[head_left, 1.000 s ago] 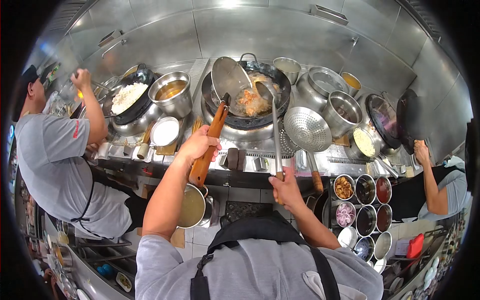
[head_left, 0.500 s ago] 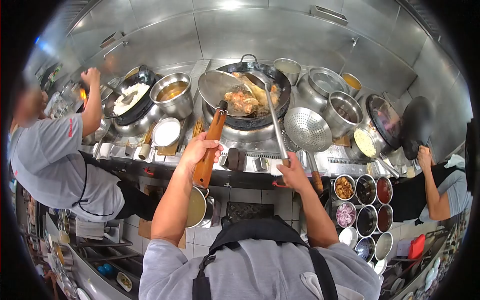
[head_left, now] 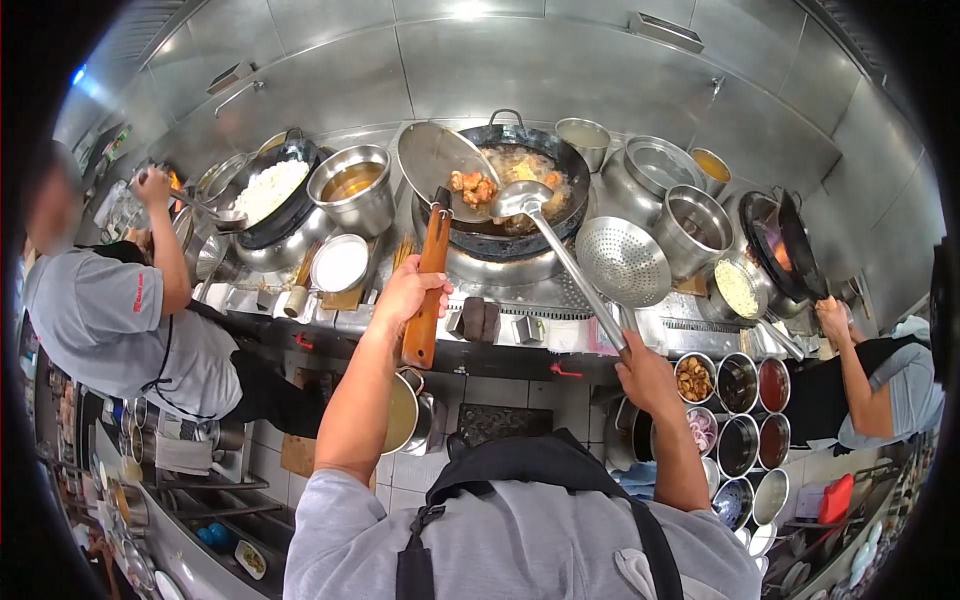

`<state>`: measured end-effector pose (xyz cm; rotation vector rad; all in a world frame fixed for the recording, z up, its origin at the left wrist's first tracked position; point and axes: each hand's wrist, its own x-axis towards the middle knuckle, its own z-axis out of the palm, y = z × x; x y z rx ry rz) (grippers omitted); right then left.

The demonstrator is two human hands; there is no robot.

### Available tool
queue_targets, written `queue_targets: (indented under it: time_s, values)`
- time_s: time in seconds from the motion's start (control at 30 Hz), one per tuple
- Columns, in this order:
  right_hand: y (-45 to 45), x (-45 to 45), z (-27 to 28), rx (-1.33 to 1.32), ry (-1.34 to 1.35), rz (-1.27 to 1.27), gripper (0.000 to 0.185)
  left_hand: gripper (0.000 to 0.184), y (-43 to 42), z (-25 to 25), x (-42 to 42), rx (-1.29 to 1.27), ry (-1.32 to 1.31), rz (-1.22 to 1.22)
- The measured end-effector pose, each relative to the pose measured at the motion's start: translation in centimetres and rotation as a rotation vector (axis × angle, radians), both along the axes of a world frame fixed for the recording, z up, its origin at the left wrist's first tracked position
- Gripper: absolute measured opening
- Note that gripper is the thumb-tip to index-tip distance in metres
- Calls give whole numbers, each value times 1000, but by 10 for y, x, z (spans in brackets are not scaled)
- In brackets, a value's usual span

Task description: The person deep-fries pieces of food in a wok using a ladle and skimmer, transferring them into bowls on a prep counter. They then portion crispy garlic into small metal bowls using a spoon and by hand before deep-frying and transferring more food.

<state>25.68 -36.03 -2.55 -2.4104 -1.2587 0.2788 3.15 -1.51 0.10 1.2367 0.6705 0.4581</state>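
Note:
My left hand is closed around the wooden handle of a strainer, whose bowl tilts over the left side of a black wok. Browned fried pieces lie at the strainer's lower right edge. More pieces sit in the bubbling oil. In my right hand is the long handle of a steel ladle, its bowl over the wok beside the strainer's edge. A perforated skimmer rests just right of the wok.
Left stand a pot of amber liquid and a wok of white food, where a co-worker holds a ladle. Steel pots stand right. Another co-worker grips a tilted wok. Ingredient tins sit below.
The ladle has swung left and down to the strainer's edge, my right hand lower and farther right. The strainer holds fewer pieces. At right, the co-worker's wok has tipped toward the burner.

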Motion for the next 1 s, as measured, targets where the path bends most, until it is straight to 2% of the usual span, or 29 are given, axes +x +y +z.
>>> queue_targets:
  time_s: [0.3,0.4,0.47,0.5,0.6,0.63,0.67,0.73,0.83,1.0]
  values:
    - [-11,1,-1,110,171,-117,55,29,-4,4,-7,-6,-80,51]
    - [-11,0,5,225,263,-130,55,30,-17,10,-22,-51,-190,58]
    - [-8,1,12,324,315,-98,55,32,-25,2,-33,-139,-394,22]
    - [-5,5,8,353,352,-76,55,31,-28,0,-29,-174,-379,35]
    - [23,-4,30,445,894,-77,54,30,-40,-1,-12,-195,-358,12]
    - [36,-10,14,558,924,-60,52,31,-47,4,-7,-190,-337,12]
    - [45,-16,7,470,776,-104,50,32,-52,7,-2,-181,-320,12]
    - [58,-37,20,414,964,-120,50,30,-56,2,2,-231,-343,-16]
    - [58,-31,13,415,1081,-53,53,32,-60,-4,3,-255,-346,-57]
    - [48,-25,11,628,1001,23,44,31,-59,-16,5,-218,-327,-45]
